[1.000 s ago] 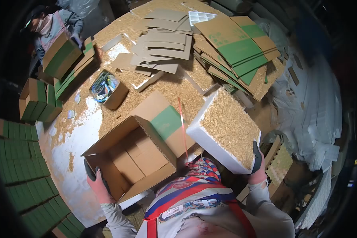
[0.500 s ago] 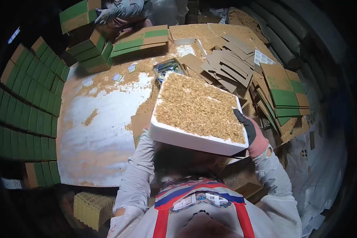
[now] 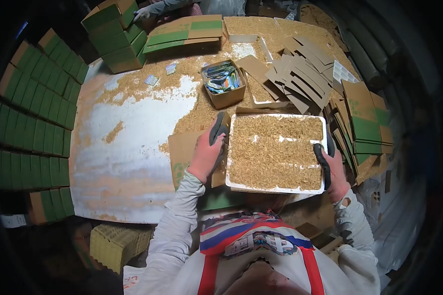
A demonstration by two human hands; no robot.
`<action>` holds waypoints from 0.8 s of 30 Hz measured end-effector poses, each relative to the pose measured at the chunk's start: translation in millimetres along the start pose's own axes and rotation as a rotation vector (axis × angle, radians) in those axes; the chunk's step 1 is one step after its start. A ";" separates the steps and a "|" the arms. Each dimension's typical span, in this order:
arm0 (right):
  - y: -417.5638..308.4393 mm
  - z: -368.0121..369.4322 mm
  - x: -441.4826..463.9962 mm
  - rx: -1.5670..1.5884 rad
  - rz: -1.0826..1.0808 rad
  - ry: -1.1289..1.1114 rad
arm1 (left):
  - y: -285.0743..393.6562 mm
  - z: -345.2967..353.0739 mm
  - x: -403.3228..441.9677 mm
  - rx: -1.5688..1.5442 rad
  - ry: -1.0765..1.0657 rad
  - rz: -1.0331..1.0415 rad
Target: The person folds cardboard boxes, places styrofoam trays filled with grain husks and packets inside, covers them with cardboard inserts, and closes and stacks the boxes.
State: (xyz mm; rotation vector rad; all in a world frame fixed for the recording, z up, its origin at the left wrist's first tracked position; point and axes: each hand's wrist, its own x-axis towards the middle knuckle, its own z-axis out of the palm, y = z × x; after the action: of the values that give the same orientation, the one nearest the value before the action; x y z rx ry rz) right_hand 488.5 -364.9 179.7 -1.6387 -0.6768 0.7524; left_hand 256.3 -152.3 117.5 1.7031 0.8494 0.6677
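A white foam box (image 3: pixel 325 129), filled with tan husks (image 3: pixel 275 152), sits level in front of me, low over or inside a cardboard box (image 3: pixel 221 167). Brown cardboard shows along its left side and far edge. My left hand (image 3: pixel 207 152), in a pink and dark grey glove, is closed on the upright cardboard wall at the left. On the opposite side, my right hand (image 3: pixel 333 172) grips the foam box's right edge, thumb over the rim. How deep the foam box sits in the cardboard is hidden.
Beyond stands a small carton (image 3: pixel 226 98) of colourful packets. Flat cardboard inserts (image 3: pixel 300 73) and flattened green-brown boxes (image 3: pixel 362 118) lie right. Green boxes (image 3: pixel 29 123) are stacked left. A co-worker's gloved hand (image 3: pixel 142 14) touches stacked boxes (image 3: pixel 118 39). Husks cover part of the table (image 3: pixel 133 172).
The foam box has gone from tilted to level and moved right. My left hand has shifted from its near left corner to the cardboard wall. The co-worker's held box is now on the stack.
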 end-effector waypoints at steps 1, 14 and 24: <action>33.7 -7.8 0.8 -0.040 0.050 0.051 | 5.7 -1.4 -2.1 0.039 0.007 -0.010; -46.8 -10.2 153.8 -1.240 -0.739 0.020 | 33.8 4.0 24.2 0.100 -0.012 -0.058; 110.4 -30.1 240.3 -1.936 -0.466 -0.257 | -98.4 64.9 215.3 1.096 0.249 -0.046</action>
State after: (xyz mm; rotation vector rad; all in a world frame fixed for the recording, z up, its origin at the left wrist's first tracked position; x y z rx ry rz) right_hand 666.8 -218.5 46.9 -2.7725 -2.2749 -0.3659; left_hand 413.1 2.6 9.4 2.5689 1.6061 0.3805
